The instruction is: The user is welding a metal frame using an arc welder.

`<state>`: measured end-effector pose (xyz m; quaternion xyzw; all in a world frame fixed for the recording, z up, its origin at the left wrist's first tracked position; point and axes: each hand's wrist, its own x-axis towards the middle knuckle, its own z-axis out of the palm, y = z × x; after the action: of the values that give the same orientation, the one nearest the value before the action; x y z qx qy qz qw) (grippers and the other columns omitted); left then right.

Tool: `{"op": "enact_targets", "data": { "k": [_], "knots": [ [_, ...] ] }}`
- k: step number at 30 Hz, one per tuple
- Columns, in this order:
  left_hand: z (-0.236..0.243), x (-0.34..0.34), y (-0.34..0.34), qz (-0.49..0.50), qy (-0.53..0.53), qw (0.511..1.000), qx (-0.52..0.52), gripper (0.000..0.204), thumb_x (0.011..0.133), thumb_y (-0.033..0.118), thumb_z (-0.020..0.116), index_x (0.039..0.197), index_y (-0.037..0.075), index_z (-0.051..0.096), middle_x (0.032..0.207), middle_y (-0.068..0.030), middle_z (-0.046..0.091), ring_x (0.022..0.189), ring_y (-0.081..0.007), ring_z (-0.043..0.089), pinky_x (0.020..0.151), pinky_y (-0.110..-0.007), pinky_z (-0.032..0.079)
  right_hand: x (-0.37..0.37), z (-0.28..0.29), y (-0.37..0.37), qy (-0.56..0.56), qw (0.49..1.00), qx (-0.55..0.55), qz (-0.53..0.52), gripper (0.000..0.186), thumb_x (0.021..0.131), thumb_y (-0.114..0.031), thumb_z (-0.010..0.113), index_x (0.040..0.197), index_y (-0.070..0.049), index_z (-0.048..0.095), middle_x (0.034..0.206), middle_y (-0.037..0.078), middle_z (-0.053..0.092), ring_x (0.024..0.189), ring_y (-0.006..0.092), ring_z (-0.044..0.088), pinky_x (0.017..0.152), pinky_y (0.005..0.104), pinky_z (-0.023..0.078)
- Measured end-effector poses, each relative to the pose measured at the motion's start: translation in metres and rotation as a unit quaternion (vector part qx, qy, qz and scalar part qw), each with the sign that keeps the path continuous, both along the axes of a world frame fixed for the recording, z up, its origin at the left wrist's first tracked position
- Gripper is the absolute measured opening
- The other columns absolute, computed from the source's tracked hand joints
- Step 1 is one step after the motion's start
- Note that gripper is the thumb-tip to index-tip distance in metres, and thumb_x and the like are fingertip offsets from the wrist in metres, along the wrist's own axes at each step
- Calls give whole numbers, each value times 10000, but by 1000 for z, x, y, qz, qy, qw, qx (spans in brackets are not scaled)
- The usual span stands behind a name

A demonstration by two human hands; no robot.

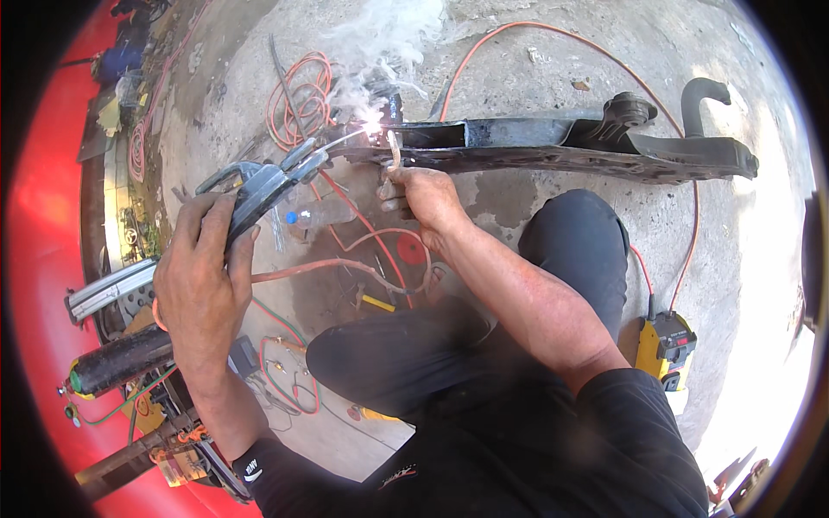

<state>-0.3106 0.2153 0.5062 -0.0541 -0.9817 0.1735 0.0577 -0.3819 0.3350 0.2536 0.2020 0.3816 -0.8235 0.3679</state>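
Observation:
My left hand [199, 259] is closed on a dark welding electrode holder [263, 190], which points up and right with a thin rod [344, 141] in it. A bright arc [373, 128] glows at the rod's tip on a long black steel frame part [527, 157], with white smoke rising above. My right hand [423, 198] is closed at the frame's near side, around the lower end of a short pale bent piece [394, 148] just right of the arc; its exact shape is hard to make out.
Red hoses and cables [298, 86] curve over the concrete floor [553, 78]. A plastic bottle [321, 214] lies beneath my hands. A yellow-black machine [663, 345] stands right of my bent knee [574, 237]. At the left are a gas cylinder [121, 358], metal lengths and a red surface [52, 259].

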Motion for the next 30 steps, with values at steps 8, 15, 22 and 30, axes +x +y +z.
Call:
{"op": "enact_targets", "data": {
  "k": [8, 15, 22, 30],
  "knots": [
    [0, -1, -1, -17, 2, 1000, -2, 345, 838, 106, 700, 1170, 43, 627, 1151, -120, 616, 946, -343, 654, 797, -418, 519, 0, 4, 3, -1, 1000, 11, 15, 201, 953, -192, 583, 986, -24, 689, 817, 77, 697, 678, 159, 635, 631, 315, 460],
    [1, -1, 0, 0, -7, 1000, 1, 345, 841, 106, 695, 1172, 44, 621, 1163, -123, 609, 973, -348, 646, 804, -419, 517, 0, 4, 2, -1, 1000, 26, 11, 195, 955, -186, 579, 989, -27, 685, 821, 72, 699, 679, 156, 635, 632, 314, 455],
    [1, -1, 0, -11, -8, 1000, -1, 347, 845, 104, 692, 1177, 40, 615, 1159, -127, 607, 966, -353, 646, 799, -420, 516, 0, 2, 1, 2, 1000, 21, 6, 195, 955, -178, 577, 988, -21, 688, 815, 75, 696, 663, 159, 632, 612, 309, 451],
    [1, -4, 0, -7, -11, 1000, 1, 337, 846, 102, 695, 1168, 37, 618, 1156, -128, 608, 944, -353, 651, 788, -419, 518, 0, -7, -4, 11, 1000, 16, -10, 197, 963, -183, 574, 968, -22, 687, 804, 75, 694, 654, 162, 632, 618, 308, 478]
  ]
}}
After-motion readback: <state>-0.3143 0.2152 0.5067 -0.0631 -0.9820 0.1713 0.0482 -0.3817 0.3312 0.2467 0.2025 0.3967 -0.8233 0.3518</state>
